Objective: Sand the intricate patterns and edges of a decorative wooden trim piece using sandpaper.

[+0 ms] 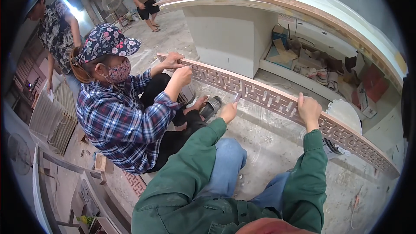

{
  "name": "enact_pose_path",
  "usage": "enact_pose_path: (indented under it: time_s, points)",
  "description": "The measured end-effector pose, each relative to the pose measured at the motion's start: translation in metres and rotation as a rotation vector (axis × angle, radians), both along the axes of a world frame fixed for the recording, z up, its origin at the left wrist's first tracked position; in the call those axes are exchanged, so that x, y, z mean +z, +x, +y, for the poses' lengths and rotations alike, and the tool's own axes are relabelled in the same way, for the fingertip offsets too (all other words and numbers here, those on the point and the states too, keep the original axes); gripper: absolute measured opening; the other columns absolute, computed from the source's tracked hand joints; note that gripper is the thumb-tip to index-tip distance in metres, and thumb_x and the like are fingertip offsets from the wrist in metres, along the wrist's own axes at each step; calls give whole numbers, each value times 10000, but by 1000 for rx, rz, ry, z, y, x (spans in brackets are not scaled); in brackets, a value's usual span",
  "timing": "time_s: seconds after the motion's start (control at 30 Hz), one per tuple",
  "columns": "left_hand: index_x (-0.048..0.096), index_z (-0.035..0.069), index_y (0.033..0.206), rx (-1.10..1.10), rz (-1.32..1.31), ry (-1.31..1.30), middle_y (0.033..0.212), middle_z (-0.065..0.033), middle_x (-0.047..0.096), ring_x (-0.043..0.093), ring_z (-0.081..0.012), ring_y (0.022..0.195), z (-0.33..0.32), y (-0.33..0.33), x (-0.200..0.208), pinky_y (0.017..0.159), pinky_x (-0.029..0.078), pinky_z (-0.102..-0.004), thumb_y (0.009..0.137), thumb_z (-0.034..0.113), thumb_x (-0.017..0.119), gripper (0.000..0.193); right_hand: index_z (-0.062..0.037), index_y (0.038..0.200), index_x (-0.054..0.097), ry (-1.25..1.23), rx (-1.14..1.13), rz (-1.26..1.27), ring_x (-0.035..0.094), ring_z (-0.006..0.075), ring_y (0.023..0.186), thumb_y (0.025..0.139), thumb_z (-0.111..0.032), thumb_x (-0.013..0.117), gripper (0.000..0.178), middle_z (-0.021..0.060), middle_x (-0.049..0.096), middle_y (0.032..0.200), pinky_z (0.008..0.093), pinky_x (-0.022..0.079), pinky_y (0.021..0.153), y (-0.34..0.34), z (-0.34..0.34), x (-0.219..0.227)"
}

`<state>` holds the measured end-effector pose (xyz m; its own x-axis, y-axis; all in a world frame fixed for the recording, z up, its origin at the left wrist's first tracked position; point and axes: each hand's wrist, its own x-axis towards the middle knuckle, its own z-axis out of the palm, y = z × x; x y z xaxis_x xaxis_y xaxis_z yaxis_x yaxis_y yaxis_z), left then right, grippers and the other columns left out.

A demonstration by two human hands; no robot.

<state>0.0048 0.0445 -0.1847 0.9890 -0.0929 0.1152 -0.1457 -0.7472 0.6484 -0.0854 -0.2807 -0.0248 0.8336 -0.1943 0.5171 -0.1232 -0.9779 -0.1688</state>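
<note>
A long carved wooden lattice panel (264, 94) stands on edge and slants across in front of me. My right hand (309, 107) is closed round its top edge, thumb up. My left hand (229, 112) is closed on a small thin flat strip (237, 98), held up against the near face of the lattice; its exact kind is too small to make out. To my left sits a co-worker in a plaid shirt (119, 117). One of that person's hands (173, 60) rests on the panel's far left end, and the other (183, 73) touches the face close by.
A large curved counter (225, 30) stands beyond the panel, with a cluttered shelf box (299, 71) under it. Wooden frames (65, 190) lie at lower left, near stacked slatted panels (65, 117). Two more people stand farther back, near a fan (111, 1).
</note>
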Motion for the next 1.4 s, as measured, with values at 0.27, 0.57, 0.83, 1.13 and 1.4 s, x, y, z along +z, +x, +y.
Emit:
enact_pose_path:
  time_s: [0.27,0.57,0.83,1.13,1.4]
  points:
    - [650,-40,864,102,-65,87,855,-298,629,615,-449,861,46,24,16,768,465,-525,973,355,355,505,-33,687,681,-20,0,6,636,369,701,922,-393,444,491,178,653,717,487,479,635,3,10,3]
    - [681,26,929,58,-32,212,910,-262,647,627,-439,879,36,29,49,785,491,-529,954,388,386,467,-68,657,684,4,10,-81,623,372,657,904,-383,460,458,170,646,681,493,470,618,-8,-7,3]
    - [661,19,978,-69,-12,227,930,-266,643,626,-424,896,19,7,39,785,485,-523,948,410,407,468,-66,677,691,6,-14,-20,625,367,669,908,-379,453,455,170,641,674,485,469,614,-5,-3,5]
    - [658,9,908,10,-117,93,880,-274,638,613,-453,871,4,-17,21,780,474,-540,956,379,394,457,-55,655,687,-5,7,-80,626,364,653,905,-389,453,478,174,640,672,475,474,608,0,-3,-3]
    - [673,-12,908,83,-41,271,861,-271,648,636,-435,860,58,31,40,779,489,-528,957,424,380,528,-47,647,689,9,9,-79,627,369,644,901,-407,460,497,177,644,666,475,475,609,3,7,0]
